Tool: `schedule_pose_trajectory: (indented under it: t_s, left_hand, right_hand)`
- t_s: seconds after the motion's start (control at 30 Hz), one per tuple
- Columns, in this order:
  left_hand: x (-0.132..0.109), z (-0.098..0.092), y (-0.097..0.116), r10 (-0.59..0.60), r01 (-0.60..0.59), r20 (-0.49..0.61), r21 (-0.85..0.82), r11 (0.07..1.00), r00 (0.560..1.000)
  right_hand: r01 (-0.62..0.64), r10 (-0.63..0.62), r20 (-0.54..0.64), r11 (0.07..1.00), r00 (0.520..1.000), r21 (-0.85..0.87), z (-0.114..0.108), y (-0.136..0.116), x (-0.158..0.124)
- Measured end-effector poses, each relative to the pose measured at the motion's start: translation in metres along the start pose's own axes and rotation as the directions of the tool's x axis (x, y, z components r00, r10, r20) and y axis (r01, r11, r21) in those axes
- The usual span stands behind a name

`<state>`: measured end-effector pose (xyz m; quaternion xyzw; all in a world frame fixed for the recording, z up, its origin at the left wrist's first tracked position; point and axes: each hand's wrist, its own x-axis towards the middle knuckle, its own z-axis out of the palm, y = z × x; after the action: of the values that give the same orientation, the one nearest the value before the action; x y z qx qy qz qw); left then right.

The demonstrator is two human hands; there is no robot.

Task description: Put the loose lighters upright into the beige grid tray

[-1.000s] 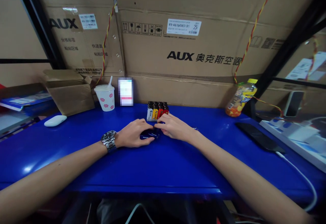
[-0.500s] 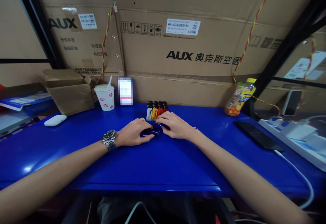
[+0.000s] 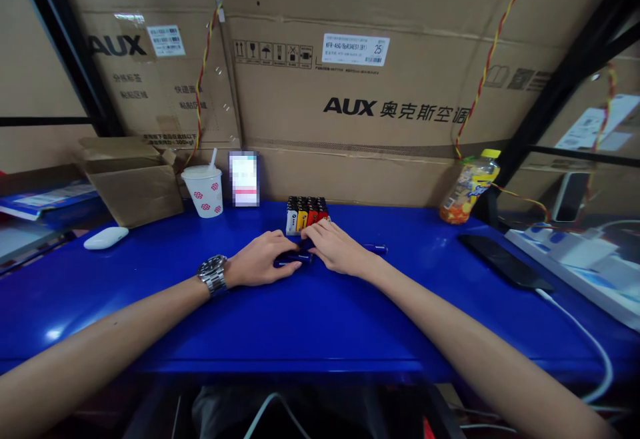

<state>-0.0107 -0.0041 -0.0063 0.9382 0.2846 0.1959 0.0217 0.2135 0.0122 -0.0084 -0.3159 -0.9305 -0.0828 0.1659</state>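
Note:
My left hand (image 3: 257, 264), with a metal watch at the wrist, curls over a small bunch of dark blue lighters (image 3: 293, 260) lying on the blue table (image 3: 320, 319). My right hand (image 3: 336, 248) lies next to it with its fingers together, pinching one blue lighter at the foot of a display pack of lighters (image 3: 306, 211). The pack stands upright and shows white, yellow, orange and red lighters with black tops. One more blue lighter (image 3: 376, 249) lies loose just right of my right hand.
At the back left stand a paper cup with a straw (image 3: 204, 190), an open cardboard box (image 3: 133, 179) and a white mouse (image 3: 105, 237). A yellow-capped bottle (image 3: 469, 189), a black phone (image 3: 505, 263) and a white cable (image 3: 590, 346) lie at the right. Large cartons (image 3: 350, 106) wall the back.
The bunch of blue lighters has shrunk under my left hand. My right hand has moved forward to the foot of the lighter pack. A loose blue lighter now shows on its right.

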Motion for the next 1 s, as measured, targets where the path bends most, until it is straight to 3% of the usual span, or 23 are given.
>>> schedule_pose_trajectory:
  t_s: [0.13,0.23,0.3,0.37,0.47,0.6,0.73,0.83,1.0]
  left_hand:
    - [0.000,0.000,0.000,-0.017,0.017,0.007,0.004,1.000,1.000]
    - [0.000,0.000,0.000,-0.021,0.021,0.011,0.014,1.000,1.000]
    - [0.000,0.000,0.000,-0.016,0.016,0.013,0.014,1.000,1.000]
    - [0.000,-0.001,0.000,-0.015,0.015,0.015,0.012,1.000,1.000]
    - [0.001,-0.002,0.001,-0.018,0.018,0.020,0.009,1.000,1.000]
    - [0.001,-0.002,0.001,-0.022,0.022,0.023,0.000,1.000,0.999]
    - [0.000,-0.002,0.001,-0.024,0.024,0.024,-0.002,1.000,0.999]
    - [0.000,-0.002,0.001,-0.024,0.023,0.026,0.002,1.000,0.999]
    - [0.000,-0.001,0.001,-0.018,0.018,0.020,-0.002,1.000,1.000]
  right_hand:
    - [-0.075,0.124,-0.215,0.972,0.969,0.222,0.005,0.005,0.002]
    - [-0.106,0.282,-0.390,0.903,0.877,0.416,0.001,0.008,0.003]
    - [-0.124,0.379,-0.417,0.844,0.826,0.521,-0.003,0.009,0.002]
    - [-0.100,0.478,-0.373,0.710,0.796,0.697,-0.006,0.008,0.002]
    - [-0.016,0.598,-0.234,0.382,0.766,0.924,-0.009,0.006,0.001]
    - [-0.044,0.682,-0.016,0.070,0.731,0.997,-0.010,0.003,0.002]
    - [-0.132,0.729,0.222,-0.179,0.647,0.975,-0.014,-0.001,0.003]
    - [-0.177,0.734,0.337,-0.289,0.590,0.941,-0.018,-0.005,0.005]
    - [-0.168,0.741,0.322,-0.278,0.589,0.946,-0.020,-0.007,0.006]
